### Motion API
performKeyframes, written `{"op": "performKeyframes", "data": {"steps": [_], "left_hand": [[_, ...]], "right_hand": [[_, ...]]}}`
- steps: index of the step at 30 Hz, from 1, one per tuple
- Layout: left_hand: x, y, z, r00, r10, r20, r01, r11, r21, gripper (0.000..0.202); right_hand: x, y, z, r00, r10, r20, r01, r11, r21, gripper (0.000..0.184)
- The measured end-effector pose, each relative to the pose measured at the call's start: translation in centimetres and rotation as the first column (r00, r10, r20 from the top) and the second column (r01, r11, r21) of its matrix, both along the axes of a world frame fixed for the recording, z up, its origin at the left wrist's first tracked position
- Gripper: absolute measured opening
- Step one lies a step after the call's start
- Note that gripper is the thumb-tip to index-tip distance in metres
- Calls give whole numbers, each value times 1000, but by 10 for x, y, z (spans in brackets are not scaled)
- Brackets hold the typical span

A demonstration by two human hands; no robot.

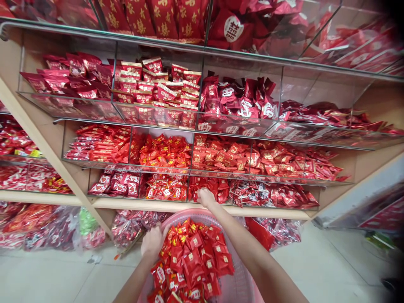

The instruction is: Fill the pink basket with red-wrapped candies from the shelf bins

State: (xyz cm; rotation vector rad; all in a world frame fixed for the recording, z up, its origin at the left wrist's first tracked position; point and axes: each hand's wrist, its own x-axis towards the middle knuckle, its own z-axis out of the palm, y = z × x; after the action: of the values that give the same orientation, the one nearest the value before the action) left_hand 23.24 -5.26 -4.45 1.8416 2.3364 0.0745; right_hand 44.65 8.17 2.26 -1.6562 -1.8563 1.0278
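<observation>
A pink plastic basket (241, 269) stands in front of me, heaped with small red candy packets (192, 261). My left hand (153, 240) is closed around the basket's left rim. My right hand (206, 197) reaches past the far rim into a compartment of the lowest shelf, where dark red packets (222, 189) lie. Its fingers are curled down among those packets, and what they hold is hidden. Red-and-white packets (167, 187) fill the compartment left of my right hand, and dark red-and-silver ones (252, 192) lie to its right.
Tiered wooden shelves (126, 203) with clear dividers and front panels hold more red packets. Large red bags (233, 29) stand on top. Below the lowest shelf, plastic bags of packets (135, 223) rest on the tiled floor (331, 261). Another shelf unit (31, 174) adjoins at left.
</observation>
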Motion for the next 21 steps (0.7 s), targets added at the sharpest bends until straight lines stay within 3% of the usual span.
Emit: {"op": "performKeyframes", "data": {"steps": [5,12,16,19,21], "left_hand": [[-1,1,-3,1000,-4,-17,4,1000,22,65],[-2,2,-3,1000,2,14,-2,1000,10,65],[-2,2,-4,1000,-2,28,1,1000,25,66],[-3,2,-5,999,-1,36,0,1000,27,67],[-3,2,-6,999,-12,45,11,999,34,67]], "right_hand": [[3,-5,3,915,41,401,-142,964,226,15],[16,-18,27,824,-22,566,-269,865,424,12],[34,-42,37,936,-63,347,-146,826,545,8],[47,-66,32,999,-29,46,3,869,495,9],[55,-80,19,983,-18,-185,90,917,388,10]]}}
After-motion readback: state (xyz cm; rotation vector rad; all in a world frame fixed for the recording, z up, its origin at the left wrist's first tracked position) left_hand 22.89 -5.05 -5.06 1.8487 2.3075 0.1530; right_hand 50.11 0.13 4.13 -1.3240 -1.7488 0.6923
